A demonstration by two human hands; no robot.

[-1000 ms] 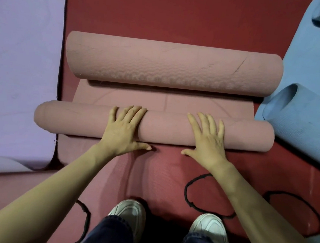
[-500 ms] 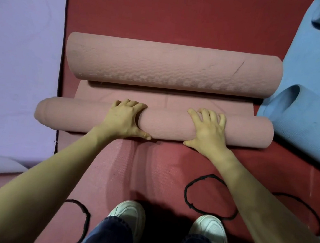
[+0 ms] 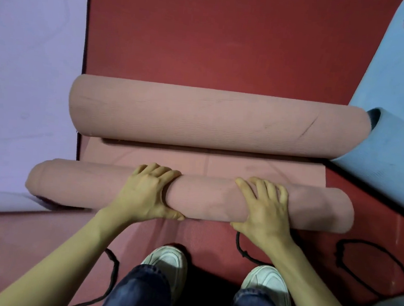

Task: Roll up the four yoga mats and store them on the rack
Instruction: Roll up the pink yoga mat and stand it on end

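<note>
A pink yoga mat lies across the red floor with both ends rolled. The thicker far roll (image 3: 211, 119) and the thinner near roll (image 3: 206, 202) are joined by a narrow flat strip (image 3: 219, 164). My left hand (image 3: 146, 194) grips the near roll left of its middle, fingers curled over the top and thumb at the near side. My right hand (image 3: 262, 207) holds it right of the middle, fingers spread and draped over the top, thumb low on the near side. The rack is not in view.
A lilac mat (image 3: 27, 76) lies flat on the left. A blue mat (image 3: 399, 121) with a curled end touches the far roll on the right. Black cord loops (image 3: 369, 267) lie on the floor near my white shoes (image 3: 167, 259).
The near roll has moved away from me toward the far roll, and the flat strip between them has narrowed. Both hands went from lying flatter to curling over the roll.
</note>
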